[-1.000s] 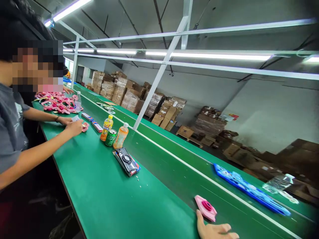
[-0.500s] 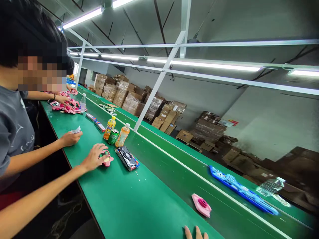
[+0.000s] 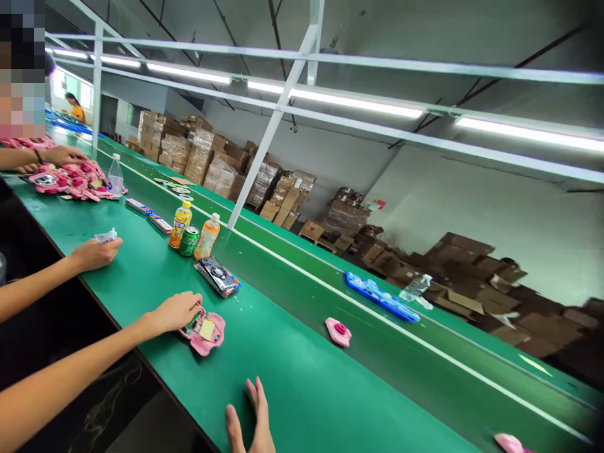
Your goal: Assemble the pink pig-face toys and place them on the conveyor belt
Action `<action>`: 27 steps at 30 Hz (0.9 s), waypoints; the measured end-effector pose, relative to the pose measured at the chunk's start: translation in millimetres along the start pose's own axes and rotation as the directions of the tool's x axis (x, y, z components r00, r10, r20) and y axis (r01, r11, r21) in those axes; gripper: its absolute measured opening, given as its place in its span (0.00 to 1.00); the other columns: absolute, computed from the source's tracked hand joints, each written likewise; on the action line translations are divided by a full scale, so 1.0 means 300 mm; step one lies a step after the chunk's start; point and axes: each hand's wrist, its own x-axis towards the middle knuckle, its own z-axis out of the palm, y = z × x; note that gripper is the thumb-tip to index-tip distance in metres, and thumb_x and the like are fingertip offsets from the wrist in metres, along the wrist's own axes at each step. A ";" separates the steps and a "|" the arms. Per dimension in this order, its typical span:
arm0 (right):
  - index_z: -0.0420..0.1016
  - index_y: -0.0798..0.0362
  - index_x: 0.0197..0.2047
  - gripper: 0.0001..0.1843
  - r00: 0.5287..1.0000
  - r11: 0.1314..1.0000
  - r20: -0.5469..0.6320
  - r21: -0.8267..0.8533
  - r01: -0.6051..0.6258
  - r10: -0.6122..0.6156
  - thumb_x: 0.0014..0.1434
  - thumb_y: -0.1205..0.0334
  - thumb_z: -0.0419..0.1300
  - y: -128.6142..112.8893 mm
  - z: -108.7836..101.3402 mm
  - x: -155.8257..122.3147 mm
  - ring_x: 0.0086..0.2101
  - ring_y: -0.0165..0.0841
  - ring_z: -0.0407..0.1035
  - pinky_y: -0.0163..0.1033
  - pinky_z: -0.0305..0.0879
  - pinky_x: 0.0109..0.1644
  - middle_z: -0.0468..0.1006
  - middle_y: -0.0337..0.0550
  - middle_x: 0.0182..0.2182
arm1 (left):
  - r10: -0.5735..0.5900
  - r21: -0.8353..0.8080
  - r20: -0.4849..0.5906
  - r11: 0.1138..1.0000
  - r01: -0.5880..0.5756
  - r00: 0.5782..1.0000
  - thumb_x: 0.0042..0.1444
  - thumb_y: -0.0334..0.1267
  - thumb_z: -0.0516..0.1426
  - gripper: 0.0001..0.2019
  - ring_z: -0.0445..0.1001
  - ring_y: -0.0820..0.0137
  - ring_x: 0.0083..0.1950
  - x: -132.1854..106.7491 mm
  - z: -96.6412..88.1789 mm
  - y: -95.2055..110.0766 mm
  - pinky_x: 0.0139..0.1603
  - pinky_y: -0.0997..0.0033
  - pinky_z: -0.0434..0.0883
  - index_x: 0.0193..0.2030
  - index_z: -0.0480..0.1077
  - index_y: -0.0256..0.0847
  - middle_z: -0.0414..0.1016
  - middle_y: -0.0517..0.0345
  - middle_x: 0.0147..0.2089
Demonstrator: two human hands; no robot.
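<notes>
My left hand [image 3: 175,312] is closed on the edge of a pink plastic toy casing [image 3: 213,343], beside the green table's front edge. The casing's inner side shows, with a green circuit board [image 3: 192,323] and a pale yellow square [image 3: 206,329]; my fingers hide part of it. Nearer the bottom of the view, my right hand [image 3: 255,425] is empty above the table, thumb and fingers apart. A pink piece with a dark pink knob [image 3: 338,331] lies on the belt to the right, and another pink piece [image 3: 509,443] is cut off at the lower right.
Beyond my left hand stand drink bottles [image 3: 206,238], a green can [image 3: 189,241] and a phone [image 3: 217,270] on boxes. A co-worker's hand [image 3: 99,253] holds a small clear packet. Pink parts [image 3: 75,182] are piled farther left. A blue tray [image 3: 377,297] lies across the belt.
The view has swung right. My left hand now grips the pink casing at its side, leaving more of its inside visible. More of my right hand shows, and another pink piece has appeared lower right.
</notes>
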 end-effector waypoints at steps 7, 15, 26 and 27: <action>0.68 0.55 0.65 0.40 0.971 0.947 0.138 0.230 -0.225 0.197 0.59 0.37 0.63 -0.134 -0.036 0.033 0.40 0.42 0.79 0.44 0.76 0.48 0.82 0.53 0.51 | -0.098 0.076 0.096 0.993 0.091 0.991 0.71 0.42 0.44 0.16 0.80 0.53 0.48 -0.203 0.130 0.249 0.44 0.60 0.70 0.48 0.71 0.42 0.81 0.44 0.45; 0.80 0.55 0.50 0.26 0.967 0.938 0.186 0.268 -0.220 0.173 0.57 0.43 0.66 -0.192 -0.176 0.102 0.41 0.42 0.79 0.44 0.77 0.48 0.84 0.51 0.43 | 0.127 -0.124 -0.020 0.984 -0.129 0.992 0.69 0.39 0.49 0.13 0.72 0.57 0.55 -0.282 0.127 0.334 0.54 0.59 0.69 0.52 0.72 0.42 0.75 0.48 0.52; 0.79 0.52 0.52 0.23 0.981 0.961 0.118 0.212 -0.177 0.154 0.62 0.44 0.62 -0.178 -0.151 0.070 0.49 0.42 0.77 0.45 0.72 0.56 0.83 0.49 0.48 | 0.174 -0.538 0.064 0.835 -0.113 0.983 0.62 0.40 0.55 0.07 0.71 0.61 0.45 -0.226 0.207 0.306 0.46 0.65 0.68 0.36 0.71 0.42 0.75 0.56 0.38; 0.79 0.52 0.52 0.23 0.981 0.962 0.119 0.206 -0.178 0.156 0.63 0.44 0.61 -0.178 -0.149 0.069 0.49 0.42 0.77 0.45 0.71 0.57 0.83 0.49 0.49 | 0.166 -0.585 0.074 0.806 -0.091 0.983 0.61 0.41 0.54 0.07 0.72 0.62 0.45 -0.228 0.210 0.298 0.46 0.65 0.68 0.36 0.71 0.43 0.75 0.56 0.38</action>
